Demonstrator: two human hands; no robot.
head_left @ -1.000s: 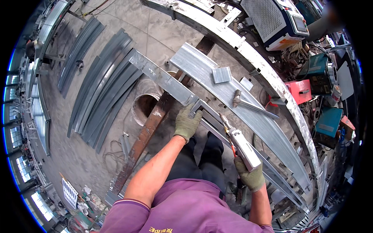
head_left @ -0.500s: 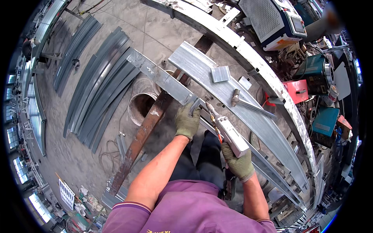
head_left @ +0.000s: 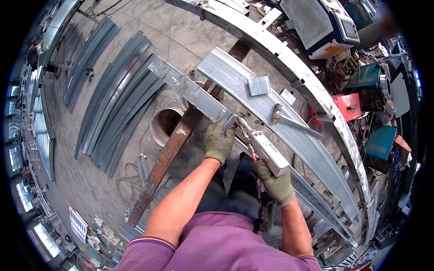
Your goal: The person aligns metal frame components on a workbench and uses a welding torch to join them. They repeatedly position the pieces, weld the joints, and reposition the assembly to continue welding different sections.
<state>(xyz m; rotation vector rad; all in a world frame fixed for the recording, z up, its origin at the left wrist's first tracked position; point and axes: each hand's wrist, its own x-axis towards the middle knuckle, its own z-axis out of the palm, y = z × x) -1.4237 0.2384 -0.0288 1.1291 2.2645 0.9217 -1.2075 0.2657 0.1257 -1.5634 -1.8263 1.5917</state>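
My right hand [head_left: 276, 184], in an olive glove, is closed round a white handheld welding gun [head_left: 267, 152]. The gun's narrow nozzle points up and left, very close to the fingers of my left hand [head_left: 219, 142]. That gloved hand grips a small grey metal piece [head_left: 229, 121] at the near end of a galvanized steel bar [head_left: 192, 92]. Whether the nozzle touches the metal I cannot tell. Under the bar runs a rusty brown steel beam [head_left: 169, 156]. A hammer [head_left: 276, 114] lies on the wide galvanized channel [head_left: 233, 72] to the right.
A square metal plate [head_left: 259, 86] rests on the channel. Long curved steel strips [head_left: 118, 97] lie on the floor at left. Behind the beam stands a round bucket [head_left: 156, 128]. A large curved frame [head_left: 296, 67] arcs past on the right, with a white machine [head_left: 312, 27] beyond it.
The welding gun and my right hand have shifted slightly up and left, bringing the nozzle nearer my left fingers. My left hand keeps its grip at the bar's end.
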